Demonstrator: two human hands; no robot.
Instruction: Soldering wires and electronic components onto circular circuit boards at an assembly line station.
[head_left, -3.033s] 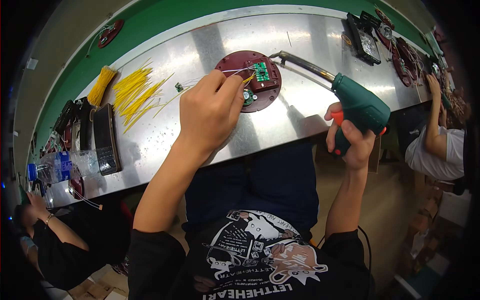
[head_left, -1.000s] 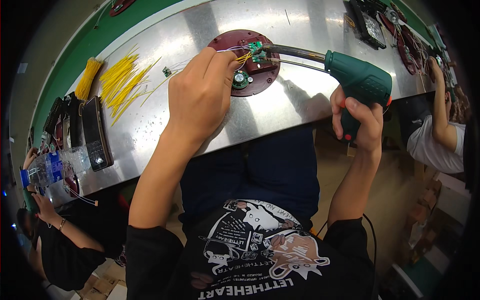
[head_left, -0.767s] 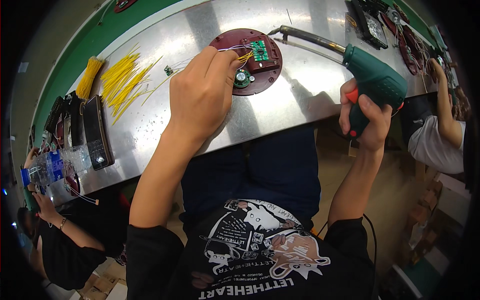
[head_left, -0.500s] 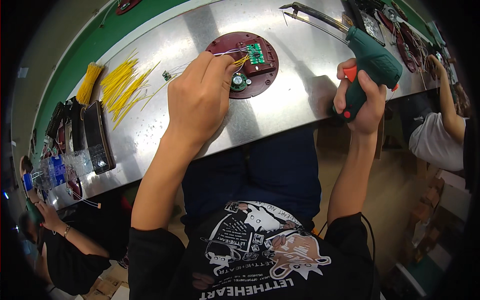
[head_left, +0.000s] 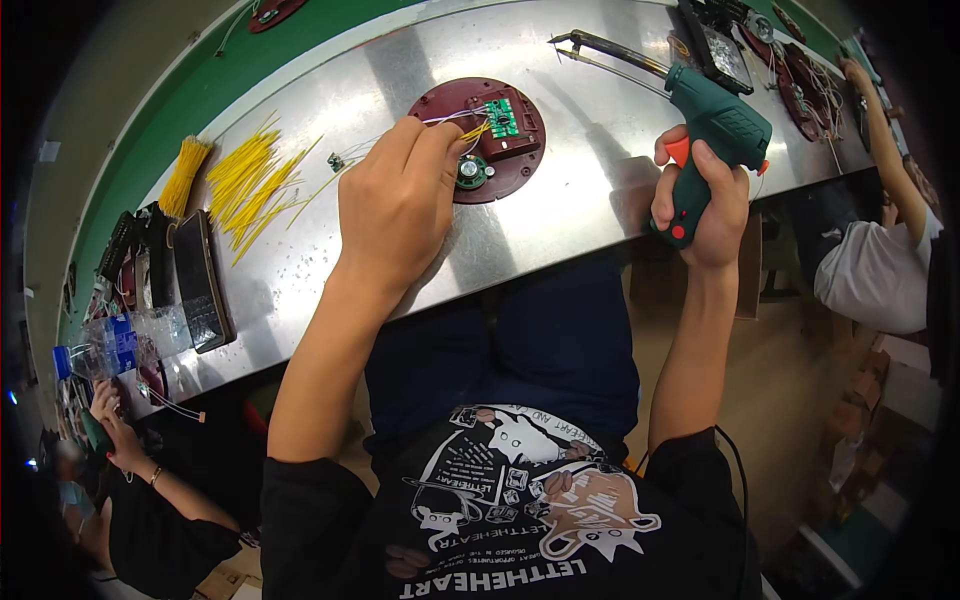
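Note:
My right hand (head_left: 716, 205) wraps round the handle of a green soldering gun (head_left: 728, 125), index finger by its red trigger. The gun's dark tip points left, over the table and apart from the work. My left hand (head_left: 398, 205) pinches yellow wires (head_left: 476, 133) beside a round maroon housing (head_left: 528, 165); its fingertips are partly hidden. A green circuit board (head_left: 501, 117) is set in the housing, with white wires running from it. Below lies a small round speaker (head_left: 469, 172). A tiny green board (head_left: 335, 161) rests left of my hand, by thin wires.
Loose yellow wires (head_left: 250, 180) and a tied yellow bundle (head_left: 184, 175) lie to the left. Beside them are a black phone (head_left: 197, 280) and a clear plastic bottle (head_left: 150, 335). Maroon parts (head_left: 800, 95) crowd the far right. Co-workers' arms (head_left: 890, 150) show at both sides.
The soldering gun and my right hand have shifted slightly left in the picture. The housing sits a little lower and further left. My left hand keeps its pinch on the wires.

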